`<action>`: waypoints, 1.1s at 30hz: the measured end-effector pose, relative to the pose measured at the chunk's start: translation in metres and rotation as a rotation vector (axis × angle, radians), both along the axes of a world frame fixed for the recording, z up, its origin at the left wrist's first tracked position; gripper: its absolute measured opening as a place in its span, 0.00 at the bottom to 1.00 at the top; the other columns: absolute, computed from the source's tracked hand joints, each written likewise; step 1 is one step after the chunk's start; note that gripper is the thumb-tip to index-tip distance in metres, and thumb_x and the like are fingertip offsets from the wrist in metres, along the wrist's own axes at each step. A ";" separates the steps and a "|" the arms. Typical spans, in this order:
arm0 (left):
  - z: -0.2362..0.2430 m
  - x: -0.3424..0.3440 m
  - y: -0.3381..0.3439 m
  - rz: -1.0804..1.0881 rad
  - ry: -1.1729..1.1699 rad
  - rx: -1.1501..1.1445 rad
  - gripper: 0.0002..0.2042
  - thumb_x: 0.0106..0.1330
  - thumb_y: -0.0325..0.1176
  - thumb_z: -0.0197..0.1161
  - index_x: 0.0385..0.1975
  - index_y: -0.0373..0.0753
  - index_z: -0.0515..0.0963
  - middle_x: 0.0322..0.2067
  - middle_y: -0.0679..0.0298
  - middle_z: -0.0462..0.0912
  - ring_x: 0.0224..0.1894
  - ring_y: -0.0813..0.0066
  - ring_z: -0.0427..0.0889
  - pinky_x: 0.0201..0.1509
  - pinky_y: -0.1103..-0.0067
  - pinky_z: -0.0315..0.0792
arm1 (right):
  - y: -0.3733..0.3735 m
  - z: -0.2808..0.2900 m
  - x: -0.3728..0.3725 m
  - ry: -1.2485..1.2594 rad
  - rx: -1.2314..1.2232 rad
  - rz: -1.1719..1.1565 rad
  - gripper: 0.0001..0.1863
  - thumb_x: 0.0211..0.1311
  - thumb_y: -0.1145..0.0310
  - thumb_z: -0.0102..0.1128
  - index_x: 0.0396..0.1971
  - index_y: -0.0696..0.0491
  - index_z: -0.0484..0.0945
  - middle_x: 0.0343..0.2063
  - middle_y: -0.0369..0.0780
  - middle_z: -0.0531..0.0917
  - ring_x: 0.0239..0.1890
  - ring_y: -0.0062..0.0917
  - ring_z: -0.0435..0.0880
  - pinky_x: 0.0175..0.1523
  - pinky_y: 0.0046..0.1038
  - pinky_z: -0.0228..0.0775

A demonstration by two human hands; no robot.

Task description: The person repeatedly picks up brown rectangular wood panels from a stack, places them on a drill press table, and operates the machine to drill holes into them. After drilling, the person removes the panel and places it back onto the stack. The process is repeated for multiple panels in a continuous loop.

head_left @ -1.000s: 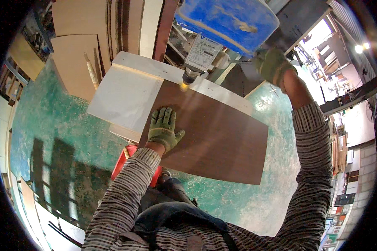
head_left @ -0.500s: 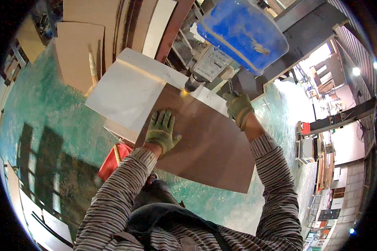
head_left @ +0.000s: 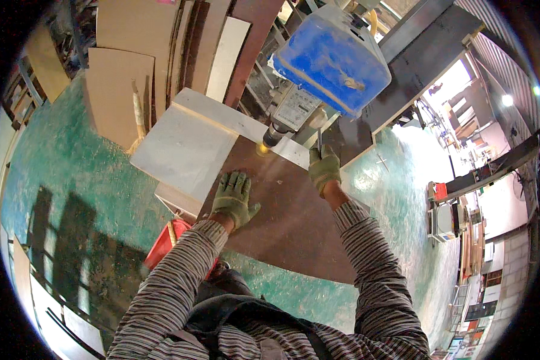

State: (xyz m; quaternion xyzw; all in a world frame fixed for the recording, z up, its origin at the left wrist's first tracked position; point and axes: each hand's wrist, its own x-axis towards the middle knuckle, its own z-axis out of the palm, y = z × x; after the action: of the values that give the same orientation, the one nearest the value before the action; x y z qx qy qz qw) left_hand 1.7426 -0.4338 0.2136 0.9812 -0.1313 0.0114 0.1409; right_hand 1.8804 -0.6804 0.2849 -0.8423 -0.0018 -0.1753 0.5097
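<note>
A brown flat board (head_left: 288, 216) lies on the pale grey work table (head_left: 183, 147) under a drill press with a blue housing (head_left: 333, 63). My left hand (head_left: 234, 198), in a green glove, rests flat on the board with its fingers stretched out. The gloved right hand (head_left: 324, 168) is closed around the press's feed lever (head_left: 319, 143), to the right of the chuck (head_left: 275, 134). A yellow glow lights the board just below the chuck. The drill bit itself cannot be made out.
Large sheets (head_left: 123, 90) lean at the far left, with a brush (head_left: 138, 111) beside them. A red container (head_left: 165, 243) stands on the green floor near the table's left side. A long dark board (head_left: 414, 72) extends at the right behind the press.
My right hand has moved left, closer to the chuck, with the lever. The left hand stays flat on the board. The whole view has shifted slightly.
</note>
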 end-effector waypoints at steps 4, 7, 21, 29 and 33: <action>0.003 -0.002 -0.008 -0.024 -0.025 -0.010 0.42 0.67 0.60 0.53 0.71 0.33 0.58 0.74 0.49 0.54 0.77 0.50 0.48 0.80 0.57 0.38 | 0.004 0.003 -0.005 0.094 0.274 -0.073 0.14 0.74 0.61 0.54 0.39 0.58 0.76 0.35 0.44 0.81 0.36 0.34 0.77 0.41 0.36 0.73; 0.008 0.000 -0.007 -0.019 0.012 -0.008 0.42 0.67 0.60 0.53 0.72 0.34 0.57 0.74 0.50 0.53 0.77 0.50 0.48 0.80 0.57 0.38 | 0.008 0.000 -0.014 0.024 -0.260 -0.161 0.13 0.73 0.61 0.53 0.40 0.58 0.74 0.32 0.49 0.82 0.33 0.44 0.81 0.37 0.43 0.73; -0.006 -0.002 -0.011 -0.025 -0.039 -0.013 0.43 0.66 0.59 0.55 0.71 0.31 0.57 0.73 0.49 0.56 0.76 0.50 0.50 0.79 0.57 0.40 | -0.002 -0.016 -0.013 -0.002 -0.303 -0.102 0.15 0.71 0.62 0.54 0.46 0.59 0.77 0.33 0.53 0.83 0.36 0.45 0.83 0.37 0.44 0.74; -0.021 0.000 -0.014 -0.018 -0.064 0.048 0.43 0.67 0.60 0.54 0.72 0.32 0.56 0.73 0.50 0.56 0.76 0.52 0.50 0.79 0.58 0.39 | -0.047 0.174 -0.059 -0.557 -0.550 -0.022 0.22 0.70 0.66 0.56 0.63 0.49 0.73 0.47 0.52 0.84 0.44 0.46 0.85 0.48 0.40 0.78; -0.018 0.002 -0.019 -0.035 -0.090 0.104 0.42 0.67 0.60 0.53 0.72 0.33 0.56 0.73 0.50 0.55 0.77 0.53 0.49 0.79 0.58 0.38 | -0.150 0.110 -0.115 -0.292 -0.630 -0.197 0.24 0.70 0.68 0.58 0.64 0.56 0.71 0.52 0.51 0.82 0.51 0.38 0.83 0.55 0.34 0.75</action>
State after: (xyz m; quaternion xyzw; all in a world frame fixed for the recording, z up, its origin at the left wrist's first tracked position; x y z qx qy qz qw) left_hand 1.7448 -0.4526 0.1959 0.9832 -0.1553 0.0463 0.0839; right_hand 1.7658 -0.8308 0.3951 -0.9202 -0.0475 -0.3328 0.2003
